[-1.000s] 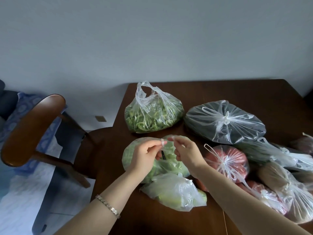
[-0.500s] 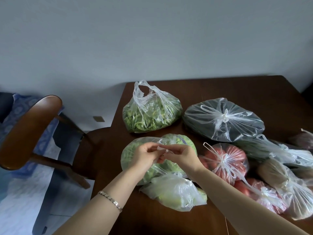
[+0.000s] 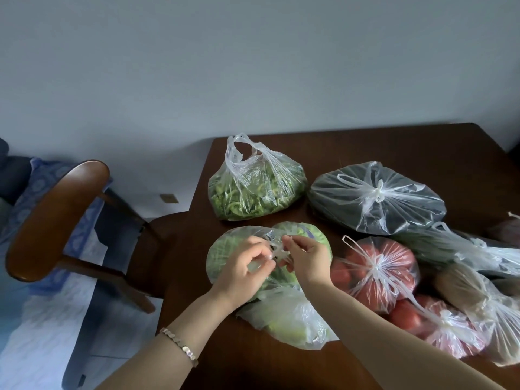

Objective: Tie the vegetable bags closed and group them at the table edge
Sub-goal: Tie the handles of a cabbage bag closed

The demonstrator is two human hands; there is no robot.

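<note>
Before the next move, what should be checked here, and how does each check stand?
1. Left hand and right hand both pinch the handles of the cabbage bag: ok.
2. Its knot pulled tight: cannot tell, the hands cover it.
3. Far green bag tied: not ok, its loops stand open.
4. Dark bag knotted: ok.
5. Tomato bag knotted: ok.

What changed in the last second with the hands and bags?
The left hand and right hand moved together and down onto the cabbage bag, drawing its handles, held apart before, into a bunch between them. Both keep pinching them. The tomato bag and far green bag stayed put, the latter untied.
</note>
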